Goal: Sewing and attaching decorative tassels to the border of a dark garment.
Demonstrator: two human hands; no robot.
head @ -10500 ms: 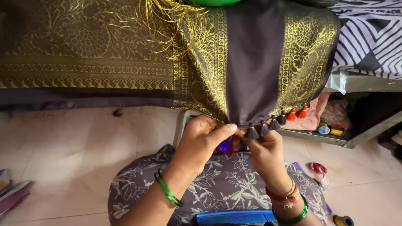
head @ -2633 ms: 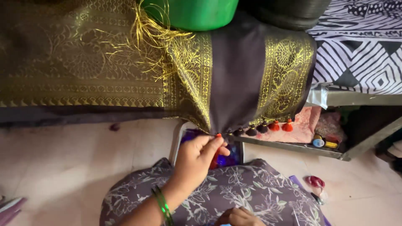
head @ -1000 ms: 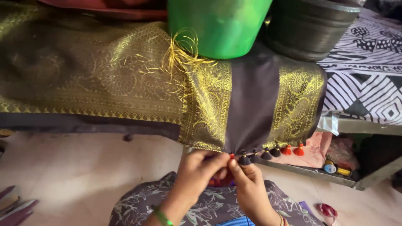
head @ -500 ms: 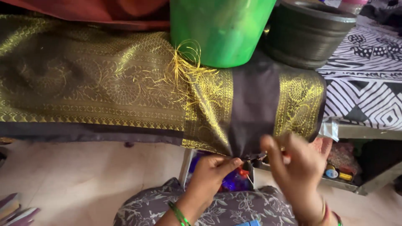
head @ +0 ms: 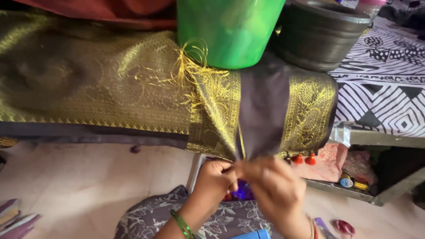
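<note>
Both hands are pinching the hanging hem of the gold-bordered fabric (head: 265, 110): the left hand (head: 217, 177) at seven o'clock, the blurred right hand (head: 276, 188) closing at five. Tassel-tying seems underway; the next knot needs steady tension beside the red tassels (head: 303, 159).

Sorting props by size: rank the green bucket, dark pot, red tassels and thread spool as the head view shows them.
1. Green bucket and dark pot: alike, both cropped, unsure.
2. Red tassels.
3. Thread spool, much like one tassel.

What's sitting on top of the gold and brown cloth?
A green bucket and a dark pot stand on the cloth, with loose gold threads at the bucket's base. What the cloth lies over is covered.
</note>
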